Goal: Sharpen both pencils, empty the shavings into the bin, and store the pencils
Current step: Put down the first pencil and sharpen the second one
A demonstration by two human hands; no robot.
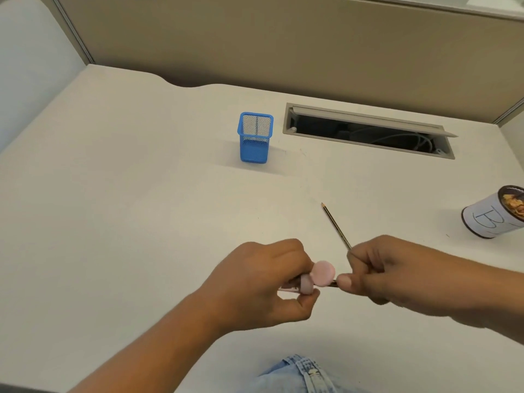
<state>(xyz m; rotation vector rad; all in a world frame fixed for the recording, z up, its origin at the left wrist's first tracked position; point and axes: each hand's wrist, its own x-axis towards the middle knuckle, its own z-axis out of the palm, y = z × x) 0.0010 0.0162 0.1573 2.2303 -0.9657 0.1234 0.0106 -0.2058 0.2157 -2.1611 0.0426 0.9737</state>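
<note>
Our left hand (263,282) gripped the sharpener (321,273); our right hand (397,273) pinched a pencil (333,284) poked into it, above the tabletop (141,194).

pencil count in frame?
2. One pencil lies on the desk, pointed tip away, its near end hidden behind the right hand. The second pencil, mostly hidden, shows as a short stub between that hand and the pink sharpener in the left hand.

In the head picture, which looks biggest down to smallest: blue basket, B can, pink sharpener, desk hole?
1. desk hole
2. B can and blue basket: about alike; the can is nearer and cut off, so no ranking.
3. pink sharpener, partly hidden by the left hand.
</note>
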